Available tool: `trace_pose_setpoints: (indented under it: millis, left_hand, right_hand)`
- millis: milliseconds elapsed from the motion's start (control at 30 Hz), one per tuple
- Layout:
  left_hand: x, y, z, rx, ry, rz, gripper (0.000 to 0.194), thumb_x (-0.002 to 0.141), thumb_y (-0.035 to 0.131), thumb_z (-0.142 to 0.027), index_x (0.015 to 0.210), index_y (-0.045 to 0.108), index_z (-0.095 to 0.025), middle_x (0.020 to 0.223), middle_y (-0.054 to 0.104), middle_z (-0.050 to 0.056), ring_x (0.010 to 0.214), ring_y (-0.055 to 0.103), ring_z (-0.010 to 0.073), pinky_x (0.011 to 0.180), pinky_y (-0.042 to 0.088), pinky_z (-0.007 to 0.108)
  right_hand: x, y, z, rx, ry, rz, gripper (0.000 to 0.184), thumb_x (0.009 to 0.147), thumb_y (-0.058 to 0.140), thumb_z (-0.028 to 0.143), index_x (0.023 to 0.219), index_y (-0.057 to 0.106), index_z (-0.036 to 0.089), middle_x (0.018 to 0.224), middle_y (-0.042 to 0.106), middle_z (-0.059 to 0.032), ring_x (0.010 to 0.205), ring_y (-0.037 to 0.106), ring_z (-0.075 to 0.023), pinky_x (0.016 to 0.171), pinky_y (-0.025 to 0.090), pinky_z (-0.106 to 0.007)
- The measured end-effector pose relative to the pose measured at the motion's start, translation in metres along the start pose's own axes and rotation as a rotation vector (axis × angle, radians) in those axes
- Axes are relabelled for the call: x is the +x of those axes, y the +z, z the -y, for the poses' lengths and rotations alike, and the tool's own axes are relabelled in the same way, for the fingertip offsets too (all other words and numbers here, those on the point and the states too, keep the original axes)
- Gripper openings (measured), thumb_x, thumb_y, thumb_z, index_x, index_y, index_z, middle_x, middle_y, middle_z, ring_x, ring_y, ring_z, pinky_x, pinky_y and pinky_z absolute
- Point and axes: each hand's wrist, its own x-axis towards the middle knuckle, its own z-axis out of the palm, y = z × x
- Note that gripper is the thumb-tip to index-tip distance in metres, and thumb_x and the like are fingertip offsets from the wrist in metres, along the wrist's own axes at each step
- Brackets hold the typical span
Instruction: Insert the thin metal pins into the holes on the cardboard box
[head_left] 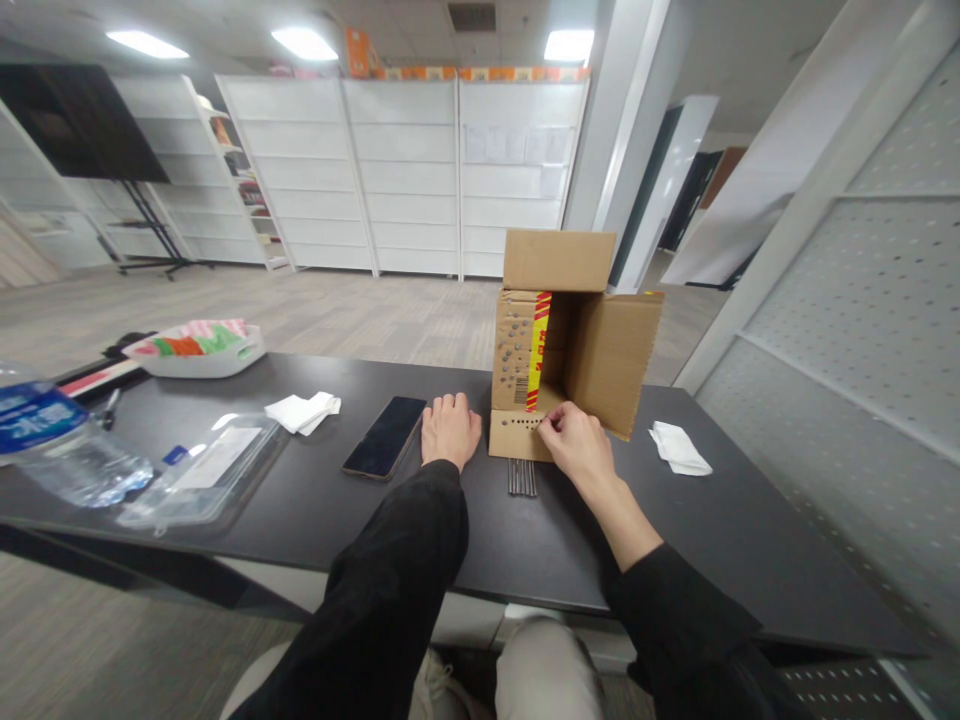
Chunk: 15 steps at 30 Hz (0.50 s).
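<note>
My right hand (581,440) is at the lower front flap of an open cardboard box (517,350), thumb and index finger pinched together against it. Whatever sits between those fingertips is too small to make out. A row of small dark holes runs along that flap, and round grey heads dot the panel above it beside red-and-yellow tape (538,350). Just below the flap, several thin metal nails (523,478) lie side by side on the dark table. My left hand (451,432) rests on the tabletop left of the box, fingers curled in, next to a black phone (386,437).
On the left are a water bottle (67,440), a clear plastic case (214,470), a folded tissue (304,411) and a white tray (202,362) with a colourful packet. Another tissue (679,448) lies right of the box. A perforated panel (862,300) borders the right side.
</note>
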Motion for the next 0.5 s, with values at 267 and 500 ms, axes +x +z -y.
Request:
trace_pose_setpoints:
  millis: [267,500]
  left_hand:
    - [0.0002,-0.0014,-0.0009,-0.022,-0.008,0.015,0.019,0.091,0.041,-0.025,0.098,0.057,-0.019,0.106,0.062,0.011,0.105,0.052,0.0260,0.088,0.037,0.040]
    - [0.0004,-0.0013,-0.0008,-0.017,-0.005,0.004,0.019,0.091,0.041,-0.026,0.097,0.057,-0.019,0.104,0.062,0.011,0.103,0.052,0.0261,0.087,0.038,0.040]
  right_hand:
    - [0.0012,-0.0004,-0.0002,0.045,0.015,0.000,0.017,0.085,0.053,0.031,0.086,0.066,0.021,0.082,0.072,-0.0058,0.081,0.066,-0.0219,0.060,0.036,-0.026]
    - [0.0030,0.0011,0.0001,0.063,0.046,-0.009,0.017,0.083,0.054,0.031,0.084,0.068,0.022,0.082,0.072,-0.0060,0.081,0.066,-0.0226,0.062,0.039,-0.027]
